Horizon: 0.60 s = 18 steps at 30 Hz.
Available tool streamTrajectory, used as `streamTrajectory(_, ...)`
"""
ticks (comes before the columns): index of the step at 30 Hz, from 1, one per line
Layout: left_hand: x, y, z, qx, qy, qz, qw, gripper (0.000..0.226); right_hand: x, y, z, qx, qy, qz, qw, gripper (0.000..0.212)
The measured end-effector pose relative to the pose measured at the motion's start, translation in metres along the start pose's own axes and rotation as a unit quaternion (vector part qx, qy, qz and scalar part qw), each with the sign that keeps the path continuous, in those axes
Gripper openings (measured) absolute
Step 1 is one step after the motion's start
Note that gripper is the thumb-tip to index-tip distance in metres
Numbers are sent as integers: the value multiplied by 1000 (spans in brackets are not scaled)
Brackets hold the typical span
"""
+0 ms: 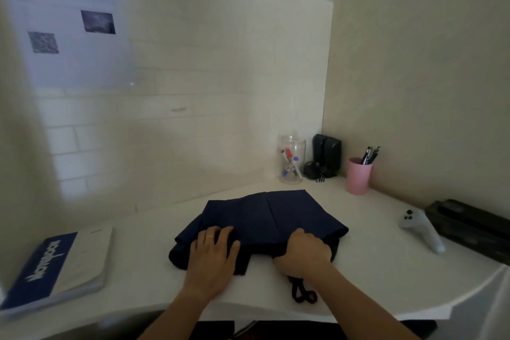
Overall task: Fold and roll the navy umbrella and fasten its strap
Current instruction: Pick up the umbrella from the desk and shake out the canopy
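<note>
The navy umbrella (265, 218) lies collapsed on the white table (386, 270), its canopy spread flat in broad pleats toward the wall. My left hand (212, 254) rests palm down on the near left folds, fingers spread and pressing the fabric. My right hand (303, 252) is closed around the near right part of the bundle, where the handle end lies hidden under it. A black wrist cord (302, 291) loops out below that hand onto the table. The fastening strap is not visible.
A blue and white book (58, 268) lies at the near left. At the back right stand a clear jar of markers (292, 159), a black device (327, 156) and a pink pen cup (358, 175). A white controller (422, 229) and black case (474, 226) sit right.
</note>
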<state>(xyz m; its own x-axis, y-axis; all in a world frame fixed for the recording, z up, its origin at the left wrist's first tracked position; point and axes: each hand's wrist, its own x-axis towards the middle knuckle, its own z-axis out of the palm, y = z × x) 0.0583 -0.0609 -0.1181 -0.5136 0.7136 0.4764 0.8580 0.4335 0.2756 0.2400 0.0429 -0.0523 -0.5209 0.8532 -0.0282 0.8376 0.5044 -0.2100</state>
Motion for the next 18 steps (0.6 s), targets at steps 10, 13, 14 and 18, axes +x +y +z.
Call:
streamTrajectory(10, 4, 2, 6, -2, 72, -2, 997, 63, 30, -26, 31, 53, 164, -7, 985, 55)
streamTrajectory(13, 8, 9, -15, -60, 146, -13, 987, 58, 31, -26, 23, 195, 257, -17, 946, 64)
streamTrajectory(14, 11, 12, -23, -86, 181, -21, 980, 57, 31, -24, 18, 256, 282, -27, 924, 66)
streamTrajectory(18, 34, 21, -73, -236, 272, -71, 930, 52, 30, -21, -22, 547, 238, -34, 802, 56)
